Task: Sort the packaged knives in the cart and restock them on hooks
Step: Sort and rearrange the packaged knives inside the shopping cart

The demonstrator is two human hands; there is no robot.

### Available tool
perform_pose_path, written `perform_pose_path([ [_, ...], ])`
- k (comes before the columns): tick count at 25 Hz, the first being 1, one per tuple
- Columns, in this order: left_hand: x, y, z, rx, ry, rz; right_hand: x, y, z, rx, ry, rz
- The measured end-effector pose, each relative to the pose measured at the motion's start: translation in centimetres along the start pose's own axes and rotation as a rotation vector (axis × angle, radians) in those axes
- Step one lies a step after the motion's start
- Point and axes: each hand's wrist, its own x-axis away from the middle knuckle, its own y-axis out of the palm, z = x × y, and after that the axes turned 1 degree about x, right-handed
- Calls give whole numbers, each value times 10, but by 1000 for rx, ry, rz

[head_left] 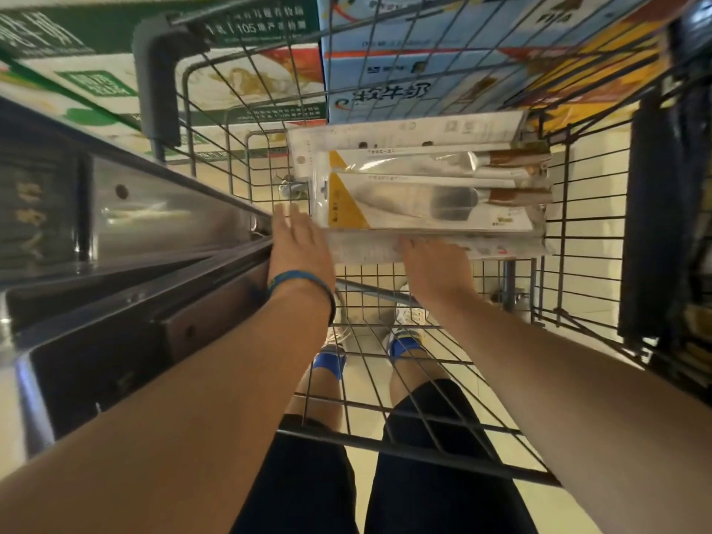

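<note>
The knife packs (424,198) lie stacked in the cart (158,90) at frame centre. My left hand (296,244) is flat with straight fingers against the stack's left end. My right hand (435,264) touches the lower edge, and I cannot tell whether it grips. I'd square the stack first, then lift it level.

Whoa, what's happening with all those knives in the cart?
A person is reaching both hands into a wire cart, to a stack of packaged knives. The left hand, with a blue wristband, lies flat at the stack's left end. The right hand touches its near edge; its fingers are hard to see. No hooks are in view.
</note>
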Motion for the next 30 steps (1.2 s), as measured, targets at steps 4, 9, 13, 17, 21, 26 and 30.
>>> perform_pose_path([
  [4,1,1,33,964,87,264,21,-17,15,-231,110,19],
  [9,-3,1,26,2218,-420,83,15,-61,55,-1092,782,287],
  [13,1,-10,27,2429,-168,-94,-4,-101,42,-1277,603,186],
  [17,-7,-31,34,2679,-270,-40,-12,-96,13,-812,299,136],
  [21,-17,-15,31,2921,-604,-151,28,-64,4,-644,476,183],
  [26,-32,-46,34,3014,-442,-262,34,-60,15,-1451,830,-271],
  [30,-52,-58,25,3121,-387,-293,23,-45,30,-1420,827,-199],
])
